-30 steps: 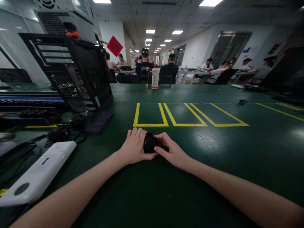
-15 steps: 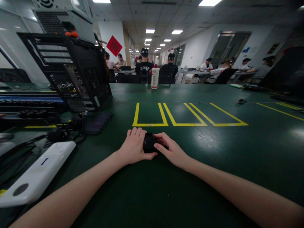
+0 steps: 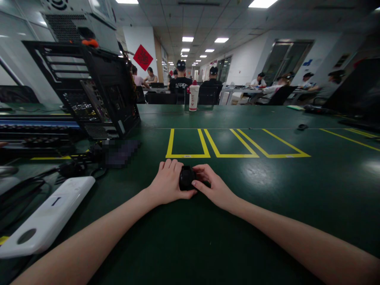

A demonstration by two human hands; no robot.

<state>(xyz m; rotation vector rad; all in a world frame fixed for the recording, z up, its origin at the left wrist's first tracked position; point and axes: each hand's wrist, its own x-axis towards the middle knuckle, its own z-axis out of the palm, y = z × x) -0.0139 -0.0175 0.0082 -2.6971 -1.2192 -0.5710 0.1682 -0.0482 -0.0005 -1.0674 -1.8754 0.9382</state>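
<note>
A small, rounded black object (image 3: 187,178) sits between my hands on the dark green table (image 3: 190,237); its kind I cannot make out. My left hand (image 3: 168,182) is wrapped round its left side, thumb along the near edge and fingers over the far side. From the right, my right hand (image 3: 212,186) grips it with thumb and curled fingers. Parts of the object are hidden behind the fingers. Just beyond my hands, yellow tape outlines (image 3: 188,156) mark the tabletop.
At left stand an open black computer case (image 3: 103,91), black cables (image 3: 71,168) and a long white device (image 3: 50,213). A white cup (image 3: 193,97) is at the table's far edge. A small dark ring-like item (image 3: 303,126) lies to the right. Several people sit at tables beyond.
Both hands stay in place around the black object. The object looks slightly turned between the fingers; the rest is as it was.
</note>
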